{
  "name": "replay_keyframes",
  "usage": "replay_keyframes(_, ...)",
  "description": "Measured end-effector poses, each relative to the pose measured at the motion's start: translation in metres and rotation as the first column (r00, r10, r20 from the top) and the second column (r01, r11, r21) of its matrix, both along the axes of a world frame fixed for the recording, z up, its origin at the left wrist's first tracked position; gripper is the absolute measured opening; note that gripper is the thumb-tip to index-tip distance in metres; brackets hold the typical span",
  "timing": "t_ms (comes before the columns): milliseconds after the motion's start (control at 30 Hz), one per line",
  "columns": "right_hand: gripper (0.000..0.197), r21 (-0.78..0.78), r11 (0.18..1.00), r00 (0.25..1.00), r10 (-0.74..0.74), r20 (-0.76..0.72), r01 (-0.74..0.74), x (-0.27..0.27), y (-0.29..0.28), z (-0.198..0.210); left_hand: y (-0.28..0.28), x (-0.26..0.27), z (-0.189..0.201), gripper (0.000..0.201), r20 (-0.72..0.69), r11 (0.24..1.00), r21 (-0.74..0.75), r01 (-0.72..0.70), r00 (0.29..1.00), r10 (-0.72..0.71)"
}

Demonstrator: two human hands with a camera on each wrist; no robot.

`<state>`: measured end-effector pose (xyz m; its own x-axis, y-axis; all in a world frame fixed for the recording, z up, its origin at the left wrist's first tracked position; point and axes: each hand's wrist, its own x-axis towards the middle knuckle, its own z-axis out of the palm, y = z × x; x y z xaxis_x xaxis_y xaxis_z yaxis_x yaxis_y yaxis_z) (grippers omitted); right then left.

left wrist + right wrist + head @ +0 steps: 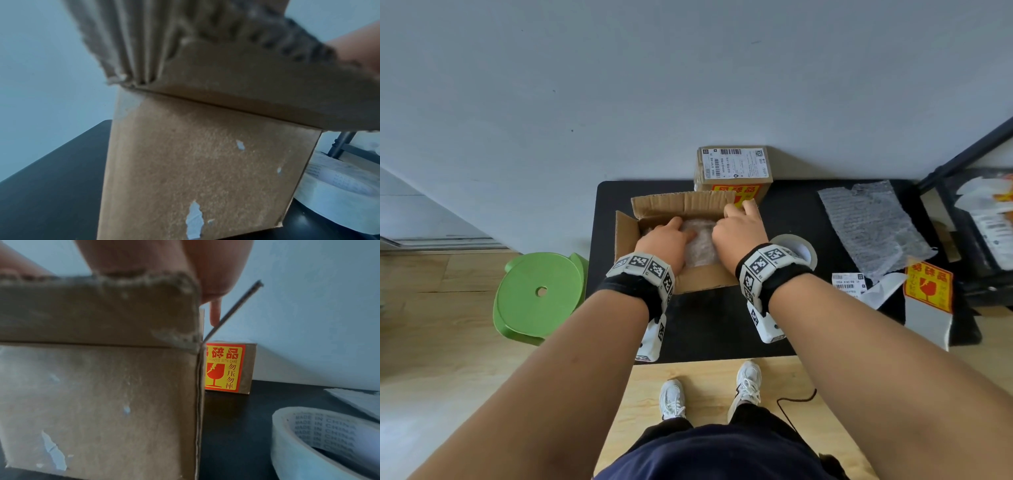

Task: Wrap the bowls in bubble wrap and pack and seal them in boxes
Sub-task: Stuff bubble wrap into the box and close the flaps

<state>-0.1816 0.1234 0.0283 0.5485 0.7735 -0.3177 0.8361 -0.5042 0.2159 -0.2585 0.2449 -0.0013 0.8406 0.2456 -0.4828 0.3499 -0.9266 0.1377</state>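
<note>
tape roll (796,251) right of open box (654,209)

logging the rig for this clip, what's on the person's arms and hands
Bare forearms and bare hands, no sleeves or gloves. Each wrist wears a black band ringed with white blocks printed with black square marker codes: left hand, right hand. A white camera unit hangs under each wrist.

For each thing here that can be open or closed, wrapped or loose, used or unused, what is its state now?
open box: flaps up, unsealed
wrapped bowl: in bubble wrap, inside the open box
sealed box: closed, labelled, fragile sticker on it
tape roll: lying flat, beside the open box
bubble wrap sheet: loose, spread on the table
left hand: inside the box, on the wrapped bowl
right hand: on the wrapped bowl, fingers at the right flap
</note>
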Motion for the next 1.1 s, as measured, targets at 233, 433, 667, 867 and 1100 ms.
replay_keyframes(233,0.022,-0.028,0.996,0.994,-0.084,-0.075,0.082,0.008,0.003,-0.005,-0.001,0.001,-0.001,0.061,-0.008,1.000,0.010,0.019,1.000,-0.019)
replay_keyframes(433,0.021,0.034,0.999,0.997,-0.032,-0.067,0.034,0.014,0.006,-0.020,-0.003,0.001,-0.003,0.061,0.000,0.999,0.027,0.029,1.000,-0.029)
replay_keyframes(667,0.027,0.023,0.999,0.999,-0.034,-0.025,0.035,0.011,0.003,-0.020,-0.007,0.000,0.001,0.061,-0.009,0.998,0.045,0.031,0.999,-0.031)
replay_keyframes(867,0.026,-0.037,0.999,0.996,-0.004,-0.084,0.001,0.018,0.003,-0.027,-0.010,-0.001,0.011,0.056,-0.013,0.995,0.095,0.042,0.999,-0.041)
replay_keyframes(1100,0.011,0.292,0.956,0.997,0.022,0.079,-0.044,0.009,-0.024,-0.005,-0.019,0.005,0.038,0.036,0.043,0.964,0.237,0.116,0.991,-0.129)
